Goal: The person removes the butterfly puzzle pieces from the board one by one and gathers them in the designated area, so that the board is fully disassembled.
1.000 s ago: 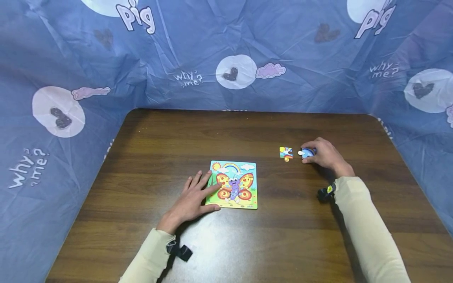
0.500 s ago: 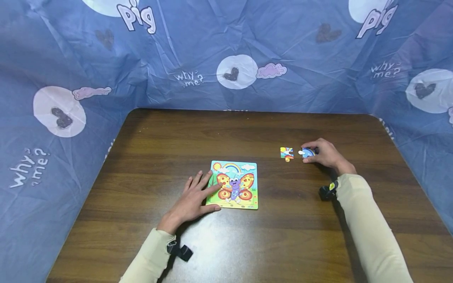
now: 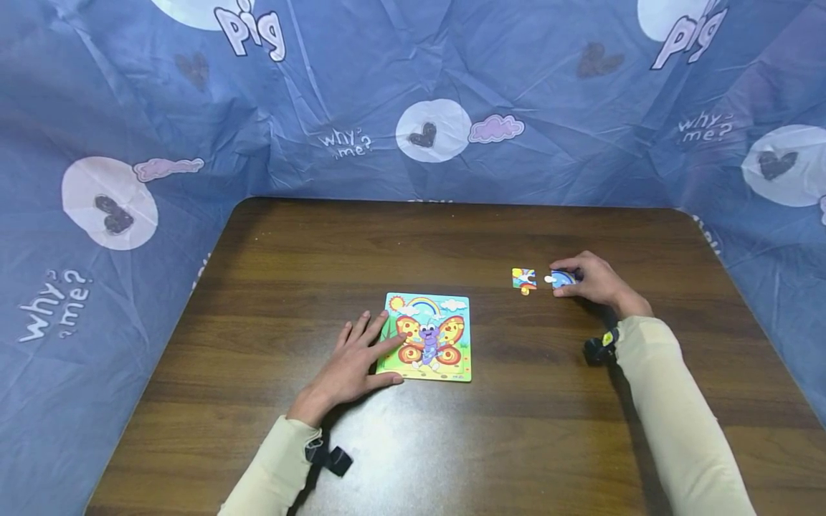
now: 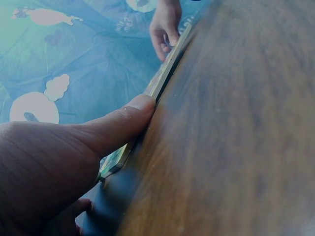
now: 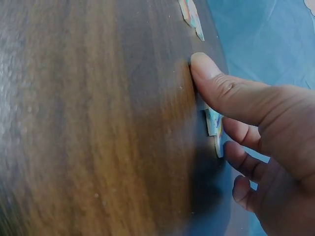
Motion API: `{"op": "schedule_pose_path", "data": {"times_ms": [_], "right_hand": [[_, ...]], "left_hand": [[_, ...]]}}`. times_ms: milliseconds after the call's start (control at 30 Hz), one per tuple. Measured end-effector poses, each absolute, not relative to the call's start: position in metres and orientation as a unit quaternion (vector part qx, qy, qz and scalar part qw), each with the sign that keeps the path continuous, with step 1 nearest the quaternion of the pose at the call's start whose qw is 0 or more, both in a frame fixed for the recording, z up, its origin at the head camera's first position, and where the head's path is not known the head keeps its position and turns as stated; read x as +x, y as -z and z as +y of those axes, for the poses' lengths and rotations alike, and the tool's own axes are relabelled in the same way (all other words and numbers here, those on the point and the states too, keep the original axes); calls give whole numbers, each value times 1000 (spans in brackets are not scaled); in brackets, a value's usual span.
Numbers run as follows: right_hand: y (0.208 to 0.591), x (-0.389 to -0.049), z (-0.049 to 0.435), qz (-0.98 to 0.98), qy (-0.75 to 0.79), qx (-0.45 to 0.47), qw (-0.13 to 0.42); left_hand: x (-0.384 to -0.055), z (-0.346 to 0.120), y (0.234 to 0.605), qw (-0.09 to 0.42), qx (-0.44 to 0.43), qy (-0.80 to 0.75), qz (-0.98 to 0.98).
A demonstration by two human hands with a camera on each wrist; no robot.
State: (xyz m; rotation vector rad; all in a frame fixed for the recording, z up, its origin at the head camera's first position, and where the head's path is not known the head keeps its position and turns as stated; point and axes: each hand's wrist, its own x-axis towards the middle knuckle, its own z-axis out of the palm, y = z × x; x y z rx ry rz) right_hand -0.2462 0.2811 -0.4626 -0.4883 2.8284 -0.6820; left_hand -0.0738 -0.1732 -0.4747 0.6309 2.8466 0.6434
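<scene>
In the head view my left hand (image 3: 348, 365) lies with spread, straight fingers over the left side of a square butterfly puzzle (image 3: 439, 337). Its thumb (image 4: 123, 120) presses along the puzzle's near edge in the left wrist view. Farther right, my right hand (image 3: 600, 281) holds a blue jigsaw piece (image 3: 562, 279) between thumb and fingers, flat at the tabletop, with a white knob pointing left. Part of that piece (image 5: 212, 123) shows behind the thumb in the right wrist view. A short gap to its left lies a yellow, red and blue jigsaw piece (image 3: 523, 278).
Everything lies on a brown wooden table (image 3: 335, 244) with rounded far corners. A blue printed cloth (image 3: 361, 79) hangs behind and along both sides. Black camera straps sit at both wrists, such as the right wrist camera (image 3: 596, 350).
</scene>
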Motion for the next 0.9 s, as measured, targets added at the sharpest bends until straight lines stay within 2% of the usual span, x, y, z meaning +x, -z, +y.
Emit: {"op": "schedule_pose_path", "data": {"times_ms": [267, 567, 900], "right_hand": [[445, -238, 277, 952, 253, -165, 52], [420, -227, 246, 943, 281, -176, 18], [418, -214, 198, 926, 299, -229, 23]], "left_hand": [[-74, -173, 475, 75, 213, -217, 950], [-74, -173, 475, 77, 214, -215, 950], [-74, -174, 474, 83, 212, -219, 949]]}}
